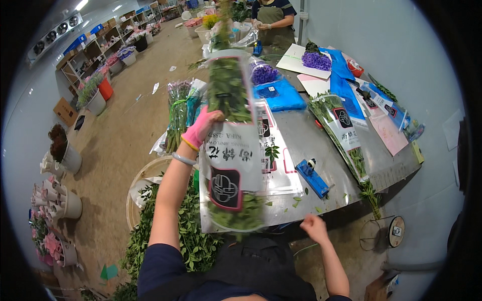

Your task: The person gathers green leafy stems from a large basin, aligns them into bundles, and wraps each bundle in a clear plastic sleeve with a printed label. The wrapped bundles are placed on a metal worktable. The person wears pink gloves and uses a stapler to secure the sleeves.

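Note:
My left hand, in a pink glove, grips a sleeved bunch of green foliage by its side and holds it upright over the table's left edge. The printed plastic sleeve is blurred. My right hand is bare and loosely curled near the table's front edge; whether anything is in it cannot be told. Flat printed sleeves lie behind the held bunch, with a small leafy sprig on them. A blue tape dispenser rests to their right. Another wrapped foliage bunch lies farther right, its stems past the edge.
A large tub with leafy branches stands at my left. Wrapped pink flowers, purple flowers and blue plastic bags are on the metal table. A co-worker stands at its far end. A wire stand is lower right.

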Motion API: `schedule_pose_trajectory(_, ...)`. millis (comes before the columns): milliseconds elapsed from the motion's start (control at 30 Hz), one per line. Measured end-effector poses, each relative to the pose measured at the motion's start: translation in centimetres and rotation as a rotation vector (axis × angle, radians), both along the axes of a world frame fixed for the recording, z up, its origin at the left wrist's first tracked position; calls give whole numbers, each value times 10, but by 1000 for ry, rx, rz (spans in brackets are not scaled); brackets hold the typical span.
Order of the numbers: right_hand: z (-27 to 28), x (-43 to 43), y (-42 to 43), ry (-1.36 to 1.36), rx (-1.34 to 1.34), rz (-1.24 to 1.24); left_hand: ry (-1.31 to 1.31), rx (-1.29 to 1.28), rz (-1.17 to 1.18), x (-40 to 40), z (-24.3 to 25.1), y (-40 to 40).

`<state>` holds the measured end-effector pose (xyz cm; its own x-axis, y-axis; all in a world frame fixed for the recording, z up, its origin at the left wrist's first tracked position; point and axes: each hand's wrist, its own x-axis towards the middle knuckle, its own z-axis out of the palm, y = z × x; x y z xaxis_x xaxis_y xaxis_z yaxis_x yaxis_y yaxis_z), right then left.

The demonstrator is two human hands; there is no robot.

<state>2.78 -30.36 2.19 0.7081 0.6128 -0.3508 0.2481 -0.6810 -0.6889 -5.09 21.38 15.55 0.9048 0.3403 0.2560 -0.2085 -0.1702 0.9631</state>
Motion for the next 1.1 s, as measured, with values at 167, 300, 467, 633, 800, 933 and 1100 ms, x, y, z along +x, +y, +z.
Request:
schedule_pose_trajectory(167, 132, 12, 12, -1169, 118, -184, 320, 367, -215, 13, 64, -130)
schedule_pose_trajectory(300, 147, 11, 1, -1224, -228, 12, 473, 808, -589, 12, 46, -167)
schedule_pose_trajectory(467, 55, -35, -35, -512, -268, 241, 469, 1153, -757, 14, 20, -180)
schedule_pose_trajectory(633, -20, -76, -27, -147, -391, 157, 435, 712, -480, -27, -31, -208)
schedule_pose_trajectory(800, -32, -87, -13, -19, -422, 156, 668, -195, -878, -135, -243, -231)
schedule_pose_trajectory(933, -25, -94, -8, 62, -426, 152, 431, -1534, -437, -141, -295, -282)
schedule_pose_trajectory(1100, -13, -86, -15, 202, -508, 266, 450, -1821, -193, -104, -269, -302)
